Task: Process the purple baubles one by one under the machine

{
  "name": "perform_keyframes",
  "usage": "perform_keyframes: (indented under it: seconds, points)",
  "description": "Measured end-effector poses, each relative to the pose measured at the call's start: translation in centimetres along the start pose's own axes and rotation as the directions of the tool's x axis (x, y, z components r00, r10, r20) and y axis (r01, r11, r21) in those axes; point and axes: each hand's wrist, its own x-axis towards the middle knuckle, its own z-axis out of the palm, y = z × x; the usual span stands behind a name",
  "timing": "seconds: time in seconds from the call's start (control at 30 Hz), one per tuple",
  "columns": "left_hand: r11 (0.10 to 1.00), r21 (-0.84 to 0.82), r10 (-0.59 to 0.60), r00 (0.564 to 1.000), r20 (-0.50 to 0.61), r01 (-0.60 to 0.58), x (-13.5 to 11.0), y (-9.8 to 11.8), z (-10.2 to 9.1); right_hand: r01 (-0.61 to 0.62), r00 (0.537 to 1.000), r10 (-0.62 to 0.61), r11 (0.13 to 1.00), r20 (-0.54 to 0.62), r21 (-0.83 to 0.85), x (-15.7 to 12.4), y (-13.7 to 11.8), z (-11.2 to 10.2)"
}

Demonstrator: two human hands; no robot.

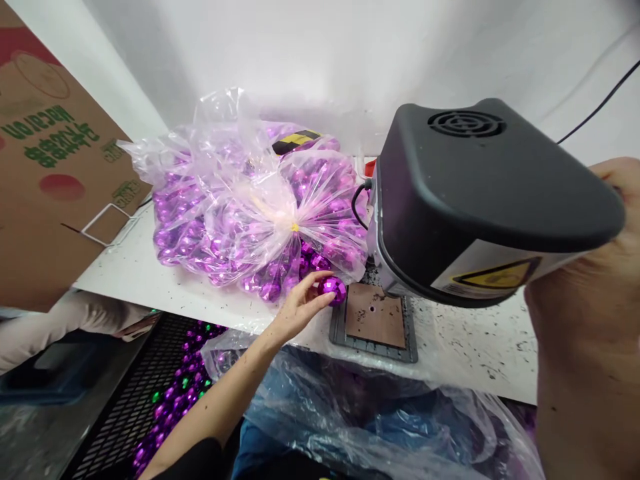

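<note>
Between the thumb and fingers of my left hand (309, 299) is a shiny purple faceted ball (332, 291). It hovers at the left edge of a dark grey plate with a brown square pad (375, 317), which has a small dark-rimmed hole near its middle. My right hand (593, 287) is wrapped around the rear of a black boxy hand-held device (480, 193), its fingers mostly hidden behind the casing. The device has a round vent on top and a yellow warning label on its side, and its front end hangs over the pad's upper right.
Clear plastic bags (235, 220) full of purple balls fill the table's left. A cardboard box (55, 167) stands at far left. Below, a black mesh crate (120, 387) holds purple and green balls. Plastic sheeting (350, 413) covers my lap. Dark flecks dot the white tabletop (470, 347).
</note>
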Motion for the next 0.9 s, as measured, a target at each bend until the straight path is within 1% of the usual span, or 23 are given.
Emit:
perform_keyframes:
  seconds: [0.03,0.07,0.1,0.13,0.17,0.2,0.3,0.33,0.47,0.5,0.53,0.6,0.67,0.73,0.8,0.87,0.9]
  points:
    - [0.974,-0.206,-0.084,0.994,0.064,0.095,-0.5,0.2,0.5,-0.005,1.0,0.005,1.0,-0.002,-0.005,0.0,-0.1,0.0]
    - [0.91,-0.37,-0.146,0.981,0.131,0.185,-0.8,0.3,1.1,-0.009,1.0,0.009,1.0,-0.005,-0.009,0.0,-0.2,0.0]
    - [0.836,-0.486,-0.186,0.964,0.188,0.256,-1.1,0.3,1.7,-0.013,1.0,0.013,1.0,-0.007,-0.011,0.0,-0.4,0.0]
    - [0.773,-0.557,-0.21,0.951,0.227,0.304,-1.2,0.2,2.3,-0.019,1.0,0.019,1.0,-0.006,-0.015,0.0,-0.5,0.0]
    - [0.732,-0.597,-0.224,0.943,0.245,0.329,-1.2,0.1,2.9,-0.027,1.0,0.027,0.999,-0.002,-0.017,0.0,-0.6,-0.1]
    - [0.713,-0.613,-0.234,0.94,0.25,0.341,-1.1,0.0,3.4,-0.037,0.999,0.037,0.999,0.008,-0.026,0.0,-0.7,-0.1]
    - [0.73,-0.59,-0.257,0.938,0.232,0.346,-0.6,-0.2,4.6,-0.065,0.997,0.067,0.997,0.044,-0.043,0.0,-0.9,-0.4]
    - [0.73,-0.586,-0.263,0.936,0.234,0.352,-0.4,-0.2,4.8,-0.066,0.996,0.069,0.997,0.053,-0.047,-0.1,-0.9,-0.5]
    - [0.664,-0.63,-0.297,0.916,0.271,0.402,0.4,-0.2,5.2,-0.047,0.996,0.051,0.997,0.076,-0.064,-0.1,-0.9,-0.7]
    - [0.662,-0.632,-0.302,0.916,0.266,0.402,0.5,-0.3,5.3,-0.041,0.996,0.047,0.997,0.081,-0.068,-0.1,-0.8,-0.8]
    - [0.676,-0.621,-0.304,0.918,0.255,0.397,0.6,-0.3,5.3,-0.038,0.995,0.044,0.997,0.085,-0.071,-0.1,-0.8,-0.8]
    - [0.735,-0.566,-0.303,0.928,0.219,0.373,0.7,-0.3,5.5,-0.027,0.995,0.034,0.997,0.093,-0.076,-0.1,-0.6,-0.8]
    - [0.813,-0.475,-0.296,0.942,0.158,0.335,0.7,-0.4,5.9,-0.01,0.995,0.018,0.997,0.098,-0.083,-0.1,-0.5,-0.8]
    - [0.891,-0.351,-0.276,0.957,0.087,0.289,0.6,-0.4,6.5,0.006,0.995,0.003,0.996,0.102,-0.087,-0.2,-0.4,-0.9]
    - [0.955,-0.2,-0.218,0.976,0.016,0.217,0.4,-0.4,7.2,0.007,0.995,0.002,0.996,0.102,-0.087,-0.2,-0.5,-0.9]
    - [0.994,-0.028,-0.107,0.994,-0.033,0.106,0.3,-0.3,7.8,-0.001,0.994,0.009,0.997,0.105,-0.08,-0.2,-0.5,-0.9]
    - [0.997,0.065,-0.038,0.998,-0.046,0.041,0.2,-0.3,8.1,-0.004,0.994,0.012,0.997,0.106,-0.077,-0.2,-0.6,-0.9]
